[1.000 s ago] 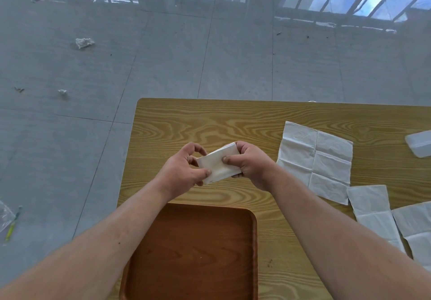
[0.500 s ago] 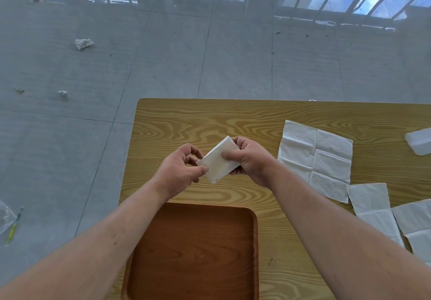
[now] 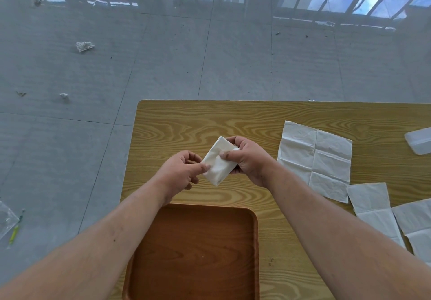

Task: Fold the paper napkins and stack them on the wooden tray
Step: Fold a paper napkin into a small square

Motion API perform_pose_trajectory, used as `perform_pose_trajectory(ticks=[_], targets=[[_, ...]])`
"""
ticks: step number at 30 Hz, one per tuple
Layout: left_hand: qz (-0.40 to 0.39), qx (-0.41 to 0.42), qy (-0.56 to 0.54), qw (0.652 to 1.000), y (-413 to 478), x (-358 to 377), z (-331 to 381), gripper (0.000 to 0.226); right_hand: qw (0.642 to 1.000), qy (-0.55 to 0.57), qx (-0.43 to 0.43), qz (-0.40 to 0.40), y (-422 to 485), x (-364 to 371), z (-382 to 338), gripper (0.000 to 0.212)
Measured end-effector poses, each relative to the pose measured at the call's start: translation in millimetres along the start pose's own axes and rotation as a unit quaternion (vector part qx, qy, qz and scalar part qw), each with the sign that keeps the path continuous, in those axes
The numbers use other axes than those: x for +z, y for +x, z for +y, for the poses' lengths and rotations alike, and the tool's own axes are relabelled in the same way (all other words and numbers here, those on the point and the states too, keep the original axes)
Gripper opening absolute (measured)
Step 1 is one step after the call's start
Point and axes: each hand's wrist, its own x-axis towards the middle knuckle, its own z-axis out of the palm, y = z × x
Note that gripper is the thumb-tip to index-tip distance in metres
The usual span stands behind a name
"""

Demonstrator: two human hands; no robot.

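A small folded white napkin (image 3: 218, 164) is held in the air above the wooden table (image 3: 233, 120), just beyond the tray. My left hand (image 3: 180, 173) pinches its left edge with thumb and fingers. My right hand (image 3: 249, 159) grips its upper right part. The napkin is tilted, with one corner pointing down. The brown wooden tray (image 3: 255, 241) lies at the near edge of the table with nothing in it. An unfolded napkin (image 3: 317, 157) lies flat to the right, and two more open napkins (image 3: 373, 204) (image 3: 417, 225) lie at the near right.
A clear plastic container (image 3: 419, 141) sits at the right edge of the table. The table's left edge drops to a grey tiled floor with crumpled paper scraps (image 3: 84, 46) and a plastic bag (image 3: 5, 218).
The folded napkin has turned from lying nearly level between my hands to a steeper tilt, and both hands have shifted slightly around it.
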Motion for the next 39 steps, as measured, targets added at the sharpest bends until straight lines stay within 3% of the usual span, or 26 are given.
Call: perform_pose_trajectory(ticks=[9,12,16,18,22,26,30,33,39], targets=[[-0.060,0.001,-0.042,0.997,-2,4,3,0.023,0.999,0.044,-0.007,0.023,-3,4,-2,0.034],[-0.055,0.014,-0.013,0.998,-1,6,4,0.012,0.996,0.057,-0.004,0.067,-4,7,2,0.037],[-0.006,0.008,-0.060,0.998,0,11,9,0.016,0.974,-0.094,-0.024,0.205,-10,8,15,0.057],[0.013,0.012,-0.074,0.997,-1,12,11,0.018,0.960,-0.137,-0.052,0.237,-19,9,22,0.055],[0.046,0.017,-0.083,0.995,-1,15,14,0.023,0.981,-0.087,-0.082,0.149,-37,17,28,0.044],[0.061,0.002,-0.119,0.991,1,19,15,0.027,0.999,0.004,-0.027,0.039,-43,24,29,0.030],[0.015,0.007,-0.092,0.996,-1,16,11,0.034,0.994,0.101,0.011,0.038,-43,23,25,0.011],[-0.029,0.001,-0.067,0.997,-3,15,7,0.018,0.988,0.145,0.020,0.040,-42,20,25,0.012],[-0.057,-0.020,-0.141,0.988,-5,17,7,0.021,0.978,0.205,0.002,0.030,-41,19,28,0.017]])
